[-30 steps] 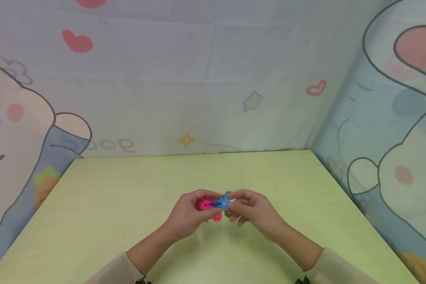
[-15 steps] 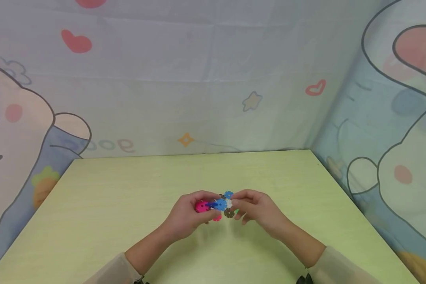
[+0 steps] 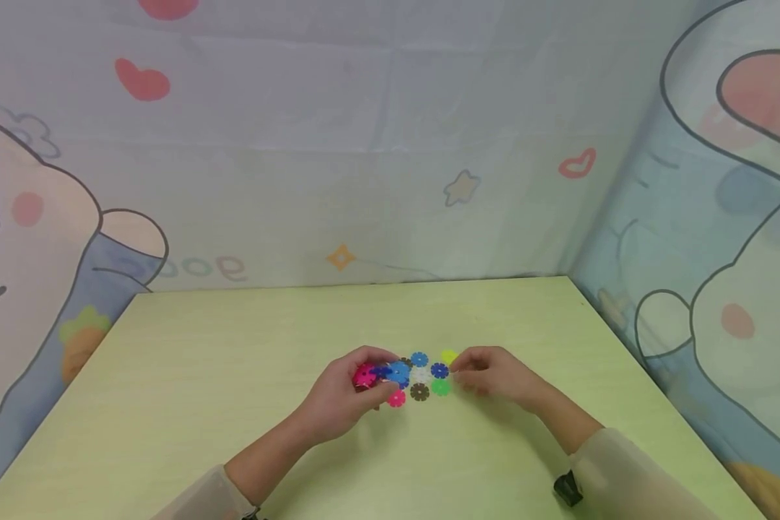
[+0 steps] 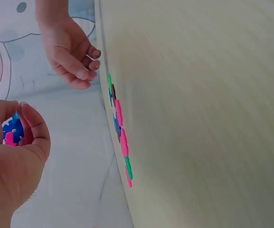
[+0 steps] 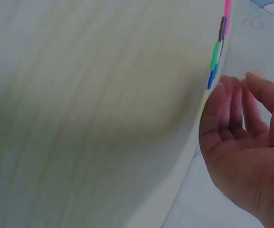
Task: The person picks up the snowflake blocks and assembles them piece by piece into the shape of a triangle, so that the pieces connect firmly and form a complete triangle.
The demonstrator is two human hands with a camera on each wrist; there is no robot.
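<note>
My left hand grips a joined cluster of notched plastic discs between thumb and fingers, held over the table. Pink, dark blue and light blue discs show in it; the rest lies behind the fingers. In the left wrist view a dark blue disc peeks out of that hand's curl. My right hand hovers just right of the loose discs, fingers loosely bent and thumb apart, holding nothing visible. Nearest its fingertips are a yellow disc and a dark blue disc.
Several loose discs lie flat on the pale yellow table, among them green, brown, white and pink. A printed cloth backdrop stands along the table's back and sides.
The right hand has let go of the held discs and moved right, uncovering loose discs on the table. My left hand keeps its grip, the cluster shifting slightly left.
</note>
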